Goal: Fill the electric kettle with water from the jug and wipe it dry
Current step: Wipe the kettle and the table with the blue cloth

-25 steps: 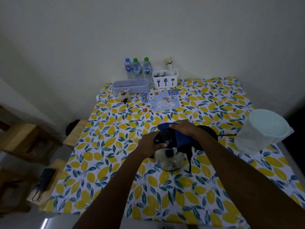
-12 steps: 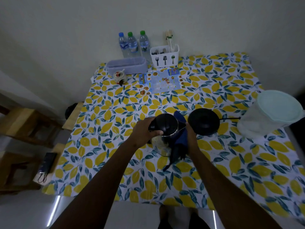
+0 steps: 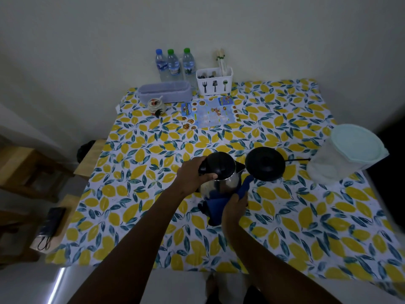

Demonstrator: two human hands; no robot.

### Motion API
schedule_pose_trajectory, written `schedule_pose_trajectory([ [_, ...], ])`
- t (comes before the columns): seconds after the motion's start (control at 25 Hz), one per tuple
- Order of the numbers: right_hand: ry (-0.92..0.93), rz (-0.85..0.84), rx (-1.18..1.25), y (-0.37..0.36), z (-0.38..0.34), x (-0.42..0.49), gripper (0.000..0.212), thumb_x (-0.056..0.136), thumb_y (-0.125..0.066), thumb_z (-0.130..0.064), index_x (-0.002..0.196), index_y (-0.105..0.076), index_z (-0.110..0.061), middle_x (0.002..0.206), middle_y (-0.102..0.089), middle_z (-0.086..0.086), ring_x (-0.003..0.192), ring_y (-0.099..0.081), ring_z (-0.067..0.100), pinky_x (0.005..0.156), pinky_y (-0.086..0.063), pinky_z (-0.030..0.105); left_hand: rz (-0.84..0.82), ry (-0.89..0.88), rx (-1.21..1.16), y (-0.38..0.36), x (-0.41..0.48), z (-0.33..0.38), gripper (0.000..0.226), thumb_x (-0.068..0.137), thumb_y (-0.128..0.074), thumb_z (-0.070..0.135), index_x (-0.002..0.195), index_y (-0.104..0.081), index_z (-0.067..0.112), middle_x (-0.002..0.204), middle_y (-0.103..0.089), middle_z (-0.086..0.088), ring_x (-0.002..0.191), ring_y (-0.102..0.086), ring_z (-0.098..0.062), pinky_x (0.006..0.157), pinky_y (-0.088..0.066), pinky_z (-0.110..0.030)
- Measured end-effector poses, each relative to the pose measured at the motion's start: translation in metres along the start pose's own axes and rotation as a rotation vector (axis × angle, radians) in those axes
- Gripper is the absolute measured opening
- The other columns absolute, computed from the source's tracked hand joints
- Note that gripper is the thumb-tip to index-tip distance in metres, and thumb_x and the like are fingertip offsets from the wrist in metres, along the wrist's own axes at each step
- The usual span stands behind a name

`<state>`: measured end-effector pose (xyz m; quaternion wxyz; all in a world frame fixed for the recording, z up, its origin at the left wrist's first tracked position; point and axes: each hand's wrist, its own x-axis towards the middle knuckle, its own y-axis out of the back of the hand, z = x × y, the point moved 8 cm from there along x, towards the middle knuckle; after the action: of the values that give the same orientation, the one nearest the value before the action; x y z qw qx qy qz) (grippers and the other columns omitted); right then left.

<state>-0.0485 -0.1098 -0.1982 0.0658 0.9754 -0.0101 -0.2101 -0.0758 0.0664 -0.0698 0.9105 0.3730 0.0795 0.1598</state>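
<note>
A steel electric kettle with a black lid sits lifted off its round black base, near the middle of the table. My left hand grips the kettle's black top and handle. My right hand presses a blue cloth against the kettle's lower front side. The translucent water jug with a pale green lid stands at the right edge, apart from both hands.
The lemon-print tablecloth covers the table. At the back stand three water bottles, a white cutlery caddy, a lilac box, a small jar and a menu card. Wooden stools stand to the left.
My right hand slid the blue cloth from the kettle's top, down its right side, to the lower front. The black base became uncovered. My left hand kept its hold.
</note>
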Motion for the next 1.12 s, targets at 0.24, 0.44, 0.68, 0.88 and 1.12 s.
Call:
schedule_pose_trajectory([
  [0.24, 0.214, -0.069, -0.113, -0.007, -0.024, -0.020, 0.056, 0.097, -0.044, -0.013, 0.150, -0.025, -0.015, 0.155, -0.029, 0.011, 0.139, -0.032, 0.032, 0.111, -0.033, 0.053, 0.065, 0.044, -0.071, 0.003, -0.019, -0.038, 0.060, 0.083, -0.071, 0.034, 0.133, -0.045, 0.014, 0.122, -0.052, -0.001, 0.112, -0.051, -0.017, 0.090, -0.041, -0.025],
  [0.44, 0.548, -0.098, -0.301, 0.010, -0.046, -0.010, 0.055, 0.091, -0.043, -0.013, 0.146, -0.035, -0.013, 0.144, -0.046, 0.016, 0.108, -0.058, 0.034, 0.076, -0.052, 0.040, 0.131, 0.041, -0.041, 0.008, -0.030, -0.063, 0.030, 0.092, -0.053, 0.031, 0.118, -0.050, 0.016, 0.102, -0.060, -0.006, 0.089, -0.058, -0.022, 0.071, -0.040, -0.028],
  [0.68, 0.710, -0.080, -0.717, 0.019, -0.049, 0.024, 0.057, 0.091, -0.029, -0.033, 0.144, -0.039, -0.016, 0.145, -0.045, 0.013, 0.098, -0.050, 0.043, 0.074, -0.048, 0.045, 0.273, 0.042, -0.002, 0.007, -0.022, -0.063, 0.022, 0.098, -0.050, 0.024, 0.118, -0.050, 0.016, 0.101, -0.059, -0.004, 0.084, -0.054, -0.017, 0.067, -0.038, -0.028],
  [0.88, 0.590, -0.046, -1.027, 0.027, -0.042, 0.055, 0.051, 0.094, -0.048, -0.023, 0.143, -0.040, -0.011, 0.149, -0.039, 0.018, 0.111, -0.043, 0.045, 0.085, -0.045, 0.051, 0.380, 0.079, -0.060, 0.021, -0.001, -0.058, 0.019, 0.098, -0.048, 0.020, 0.116, -0.052, 0.014, 0.101, -0.060, -0.009, 0.086, -0.056, -0.022, 0.068, -0.039, -0.030],
  [1.12, 0.329, -0.339, -1.437, 0.000, 0.012, 0.086, 0.066, 0.096, -0.030, -0.052, 0.152, -0.005, -0.028, 0.162, -0.001, 0.006, 0.140, -0.016, 0.040, 0.104, -0.033, 0.056, 0.428, 0.167, -0.053, 0.018, 0.022, -0.073, 0.021, 0.099, -0.047, 0.022, 0.117, -0.051, 0.012, 0.104, -0.061, -0.014, 0.087, -0.058, -0.030, 0.067, -0.035, -0.028],
])
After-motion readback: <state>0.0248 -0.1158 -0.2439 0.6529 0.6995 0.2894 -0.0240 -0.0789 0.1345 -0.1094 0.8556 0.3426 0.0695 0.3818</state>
